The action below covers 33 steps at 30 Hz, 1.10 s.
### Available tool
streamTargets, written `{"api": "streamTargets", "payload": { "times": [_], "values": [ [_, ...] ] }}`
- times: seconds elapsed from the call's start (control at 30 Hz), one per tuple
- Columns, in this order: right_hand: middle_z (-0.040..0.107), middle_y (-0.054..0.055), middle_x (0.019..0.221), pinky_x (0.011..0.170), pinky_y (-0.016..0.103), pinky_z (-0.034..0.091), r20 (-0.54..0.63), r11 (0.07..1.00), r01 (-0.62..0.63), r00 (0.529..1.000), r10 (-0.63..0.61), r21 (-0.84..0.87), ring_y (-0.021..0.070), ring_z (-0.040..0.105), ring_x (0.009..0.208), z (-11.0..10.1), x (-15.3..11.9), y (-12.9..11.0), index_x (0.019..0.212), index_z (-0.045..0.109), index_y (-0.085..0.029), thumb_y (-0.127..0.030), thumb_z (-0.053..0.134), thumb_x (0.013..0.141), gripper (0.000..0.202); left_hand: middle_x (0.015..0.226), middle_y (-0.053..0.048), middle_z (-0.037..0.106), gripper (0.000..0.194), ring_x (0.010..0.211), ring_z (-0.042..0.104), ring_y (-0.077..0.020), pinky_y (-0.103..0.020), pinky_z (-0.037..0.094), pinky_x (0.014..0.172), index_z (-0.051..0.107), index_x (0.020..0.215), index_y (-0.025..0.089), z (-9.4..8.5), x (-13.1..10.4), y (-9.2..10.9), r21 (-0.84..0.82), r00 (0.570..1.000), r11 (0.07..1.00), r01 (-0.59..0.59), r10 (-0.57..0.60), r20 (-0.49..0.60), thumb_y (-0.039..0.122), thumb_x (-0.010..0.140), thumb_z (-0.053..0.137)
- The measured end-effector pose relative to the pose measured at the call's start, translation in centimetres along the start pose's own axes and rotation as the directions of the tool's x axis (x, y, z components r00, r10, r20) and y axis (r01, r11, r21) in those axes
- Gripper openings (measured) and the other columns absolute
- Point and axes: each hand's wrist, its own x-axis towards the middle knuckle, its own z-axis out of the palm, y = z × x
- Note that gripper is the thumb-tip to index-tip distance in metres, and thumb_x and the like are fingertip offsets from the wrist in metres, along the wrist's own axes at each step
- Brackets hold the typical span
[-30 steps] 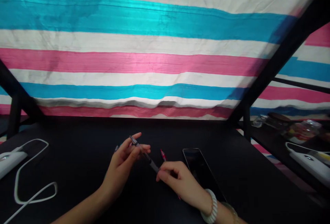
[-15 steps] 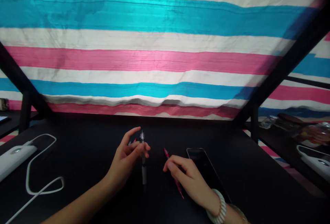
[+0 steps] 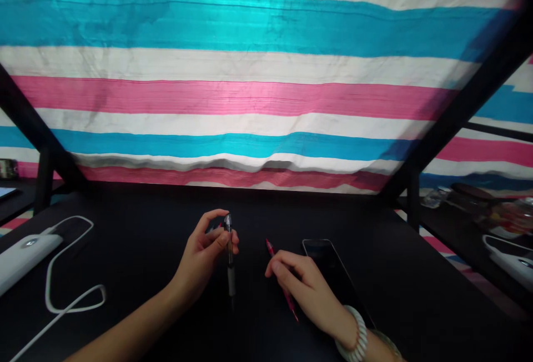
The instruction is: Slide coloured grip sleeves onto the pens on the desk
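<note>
My left hand (image 3: 204,248) is closed around a clear pen with a grey grip (image 3: 231,281), held nearly upright with its lower end pointing down. Thumb and fingers pinch its barrel, while the index finger bends over to the top end. Behind these fingers shows a small reddish bit (image 3: 220,225), too hidden to name. My right hand (image 3: 303,284), with curled fingers, lies over the middle of a pink pen (image 3: 288,299) slanting across the black table. Whether those fingers grip the pen is hidden. A dark phone (image 3: 333,262) lies just beyond that hand, partly covered by it.
A white device (image 3: 29,259) with a white cable (image 3: 52,278) lies on the table (image 3: 145,229) at left. Dark slanted bars (image 3: 449,112) frame both sides, and a striped sheet (image 3: 250,95) hangs behind. At right, a lower surface holds plastic-wrapped things (image 3: 510,215).
My left index finger has come down onto the pen's top end from slightly above it. The held pen has shifted a little. My right hand stays where it was on the pink pen.
</note>
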Motion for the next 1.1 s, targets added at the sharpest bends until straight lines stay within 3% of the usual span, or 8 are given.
{"api": "streamTargets", "payload": {
  "times": [0.17, 0.47, 0.67, 0.83, 1.0, 1.1],
  "values": [
    [0.039, -0.006, 0.053, 0.046, 0.022, 0.026, -0.007, 1.000, 0.015, 1.000, -0.015, -0.013, 0.0090, 0.037, 0.048, -0.1, 0.1, -0.1, 0.084, 0.066, -0.017, -0.049, 0.044, 0.098, 0.042, 0.076, 0.000, 0.068, 0.039, 0.066, 0.060, -0.0125, -0.023, 0.044, 0.064, 0.047, 0.113, 0.025, -0.3, 0.1, -0.2, -0.012, 1.000, 1.000, -0.004, 0.004, -0.010, 0.030, 0.083, 0.071],
    [0.038, -0.005, 0.055, 0.047, 0.024, 0.024, -0.001, 1.000, 0.011, 1.000, -0.011, -0.004, 0.0095, 0.034, 0.049, -0.2, 0.1, -0.4, 0.084, 0.066, -0.016, -0.052, 0.043, 0.098, 0.045, 0.078, -0.001, 0.069, 0.045, 0.067, 0.061, -0.0127, -0.024, 0.045, 0.065, 0.046, 0.121, 0.025, -0.5, 0.4, 0.1, 0.014, 1.000, 1.000, -0.010, 0.010, -0.015, 0.027, 0.084, 0.070],
    [0.038, -0.005, 0.055, 0.048, 0.024, 0.024, -0.003, 1.000, 0.012, 1.000, -0.012, 0.000, 0.0100, 0.034, 0.050, -0.2, 0.1, -0.5, 0.084, 0.066, -0.017, -0.054, 0.043, 0.097, 0.046, 0.079, -0.001, 0.069, 0.039, 0.068, 0.062, -0.0138, -0.025, 0.046, 0.066, 0.048, 0.116, 0.024, -1.0, 0.7, 0.6, 0.081, 0.999, 0.996, -0.033, 0.035, -0.027, 0.028, 0.084, 0.069],
    [0.041, -0.005, 0.057, 0.050, 0.025, 0.027, -0.014, 1.000, 0.029, 0.999, -0.029, -0.012, 0.0105, 0.038, 0.052, -0.3, 0.1, -0.6, 0.083, 0.066, -0.017, -0.051, 0.043, 0.098, 0.044, 0.081, -0.002, 0.069, 0.045, 0.067, 0.062, -0.0139, -0.020, 0.041, 0.056, 0.047, 0.123, 0.025, -1.4, 1.1, 0.9, 0.175, 0.998, 0.985, -0.006, 0.016, -0.055, 0.034, 0.084, 0.069],
    [0.042, -0.004, 0.058, 0.051, 0.025, 0.027, -0.022, 0.999, 0.042, 0.999, -0.042, -0.022, 0.0108, 0.037, 0.054, -0.4, 0.1, -0.6, 0.083, 0.066, -0.017, -0.049, 0.044, 0.099, 0.043, 0.078, -0.002, 0.069, 0.044, 0.066, 0.064, -0.0156, -0.023, 0.046, 0.058, 0.048, 0.115, 0.024, -1.9, 1.6, 0.9, 0.178, 0.999, 0.984, -0.003, 0.011, -0.046, 0.034, 0.080, 0.071],
    [0.043, -0.004, 0.058, 0.051, 0.025, 0.028, -0.018, 0.999, 0.040, 0.999, -0.041, -0.027, 0.0109, 0.037, 0.054, -0.4, 0.2, -0.5, 0.083, 0.067, -0.017, -0.048, 0.044, 0.099, 0.042, 0.081, -0.002, 0.068, 0.047, 0.066, 0.067, -0.0181, -0.024, 0.047, 0.057, 0.048, 0.118, 0.022, -2.2, 2.0, 0.8, 0.307, 1.000, 0.952, 0.005, -0.001, -0.012, 0.037, 0.079, 0.071]
  ]
}}
